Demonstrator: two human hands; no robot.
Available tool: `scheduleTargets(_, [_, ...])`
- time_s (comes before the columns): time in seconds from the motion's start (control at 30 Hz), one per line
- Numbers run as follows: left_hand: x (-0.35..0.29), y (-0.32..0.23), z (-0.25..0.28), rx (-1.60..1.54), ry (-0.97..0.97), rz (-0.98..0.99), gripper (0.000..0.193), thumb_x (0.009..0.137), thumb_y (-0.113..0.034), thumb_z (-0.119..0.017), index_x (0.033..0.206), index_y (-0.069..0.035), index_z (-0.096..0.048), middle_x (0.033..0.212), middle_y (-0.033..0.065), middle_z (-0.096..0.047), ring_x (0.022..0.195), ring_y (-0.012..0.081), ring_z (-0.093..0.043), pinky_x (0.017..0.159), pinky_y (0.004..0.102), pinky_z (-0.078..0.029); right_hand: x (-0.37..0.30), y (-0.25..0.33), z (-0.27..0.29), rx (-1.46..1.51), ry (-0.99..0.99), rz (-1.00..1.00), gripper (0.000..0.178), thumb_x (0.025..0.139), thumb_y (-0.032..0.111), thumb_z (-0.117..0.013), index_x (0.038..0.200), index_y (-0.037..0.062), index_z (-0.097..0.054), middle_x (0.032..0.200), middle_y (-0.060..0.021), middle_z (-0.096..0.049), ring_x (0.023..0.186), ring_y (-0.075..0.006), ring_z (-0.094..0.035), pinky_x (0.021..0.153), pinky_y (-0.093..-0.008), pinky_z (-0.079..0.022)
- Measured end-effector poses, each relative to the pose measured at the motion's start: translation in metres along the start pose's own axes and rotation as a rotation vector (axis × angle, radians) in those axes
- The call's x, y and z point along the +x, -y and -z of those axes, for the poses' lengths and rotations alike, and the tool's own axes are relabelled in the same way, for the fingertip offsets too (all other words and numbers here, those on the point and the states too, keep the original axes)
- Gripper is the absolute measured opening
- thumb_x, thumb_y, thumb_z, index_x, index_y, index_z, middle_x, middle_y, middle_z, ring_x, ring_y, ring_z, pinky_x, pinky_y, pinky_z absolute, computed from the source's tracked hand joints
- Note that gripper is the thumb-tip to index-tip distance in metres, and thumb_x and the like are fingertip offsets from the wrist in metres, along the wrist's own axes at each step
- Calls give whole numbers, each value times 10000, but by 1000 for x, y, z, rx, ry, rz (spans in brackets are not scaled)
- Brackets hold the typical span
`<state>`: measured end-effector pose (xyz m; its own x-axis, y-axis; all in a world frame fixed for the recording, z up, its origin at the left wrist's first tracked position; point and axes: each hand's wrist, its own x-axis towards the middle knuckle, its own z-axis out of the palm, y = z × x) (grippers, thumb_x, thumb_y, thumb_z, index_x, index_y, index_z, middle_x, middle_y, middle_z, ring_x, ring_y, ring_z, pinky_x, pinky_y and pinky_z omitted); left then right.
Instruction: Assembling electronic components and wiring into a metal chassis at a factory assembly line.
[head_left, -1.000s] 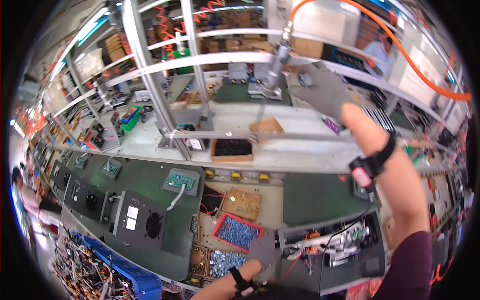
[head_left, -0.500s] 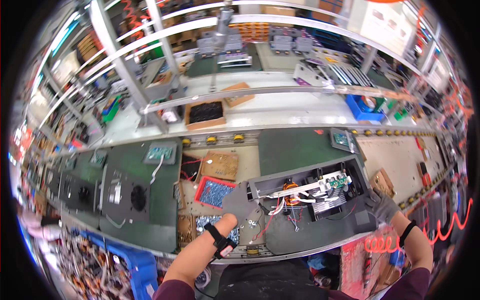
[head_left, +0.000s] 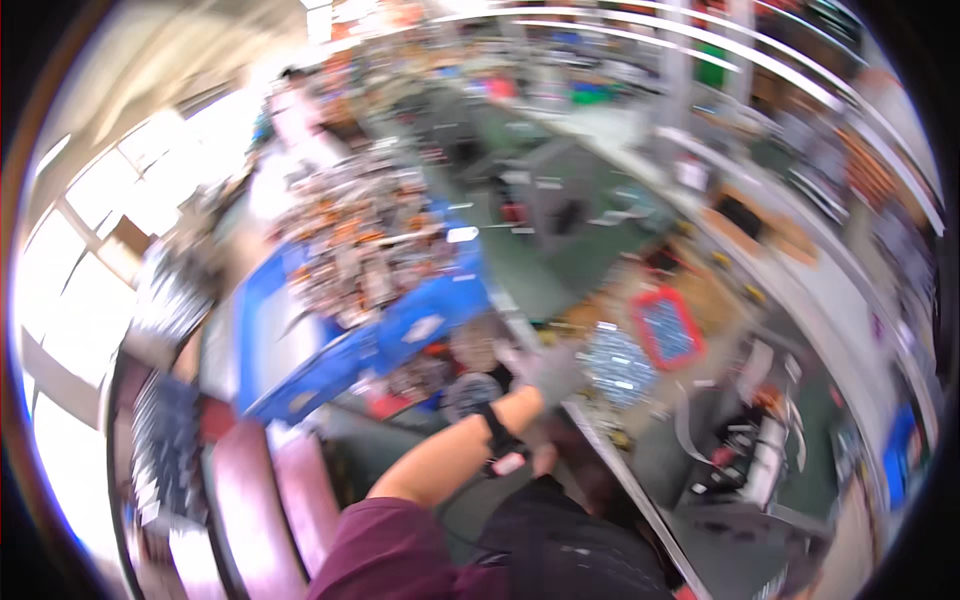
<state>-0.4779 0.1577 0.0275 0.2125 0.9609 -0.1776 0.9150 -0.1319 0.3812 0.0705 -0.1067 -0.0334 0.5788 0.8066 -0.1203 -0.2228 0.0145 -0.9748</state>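
Presently, small silver parts point(head_left: 618, 365) lie in a pile near the bench edge; left hand point(head_left: 558, 372), gloved, just beside them; blurred, its grip I cannot tell; right hand I cannot make out; beyond the pile, red tray point(head_left: 645, 332); leftward, blue crate point(head_left: 375, 352).

left hand point(head_left: 556, 373) blurred, metal parts point(head_left: 617, 364) smeared, contents point(head_left: 365, 240) of blue bin point(head_left: 375, 350) indistinct

We see a smooth, glossy blue plastic bin point(head_left: 375, 350), a matt cloth glove point(head_left: 558, 375) (blur hides its texture), shiny small metal parts point(head_left: 618, 365), a smooth red plastic tray point(head_left: 645, 334) and a matt cloth sleeve point(head_left: 400, 545).
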Motion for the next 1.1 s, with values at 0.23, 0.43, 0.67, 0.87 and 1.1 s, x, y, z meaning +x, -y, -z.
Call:
scheduleTargets(0.23, [-171,101,22,-262,-99,458,429,840,-319,-616,1214,-113,-579,1179,145,-593,1090,337,-580,943,444,-448,42,-129,-225,-71,669,-267,252,738,121,-689,966,50,-608,833,-134,-598,787,-331,-590,718,-413,-492])
scheduleTargets(0.43, [-340,231,68,-339,-438,905,375,849,-330,-625,1176,-144,-621,1179,112,-608,1106,293,-587,955,400,-453,-51,-147,-389,-250,1063,-331,240,774,125,-670,986,36,-604,847,-128,-601,798,-310,-586,725,-395,-488])
scheduleTargets(0.67, [-635,430,145,335,-1453,1552,597,825,-426,-651,1286,-86,-484,1204,171,-553,1140,356,-525,924,438,-452,-213,-137,-501,-482,1284,-282,229,816,129,-647,1010,18,-599,862,-122,-605,811,-284,-581,734,-375,-484])
scheduleTargets(0.87, [-803,540,175,178,-1384,2234,663,808,-363,-650,1368,-86,-429,1330,181,-480,1205,349,-498,992,419,-434,-327,-97,-564,-677,1369,-186,223,852,133,-627,1031,3,-594,876,-117,-608,822,-263,-577,741,-357,-480])
scheduleTargets(1.1, [-914,564,122,503,-1724,1641,387,852,-217,-601,1192,-32,-607,1071,187,-657,1002,358,-635,865,415,-500,-397,-67,-583,-909,1401,-109,221,894,137,-605,1055,-14,-590,892,-110,-612,835,-237,-572,749,-336,-476])
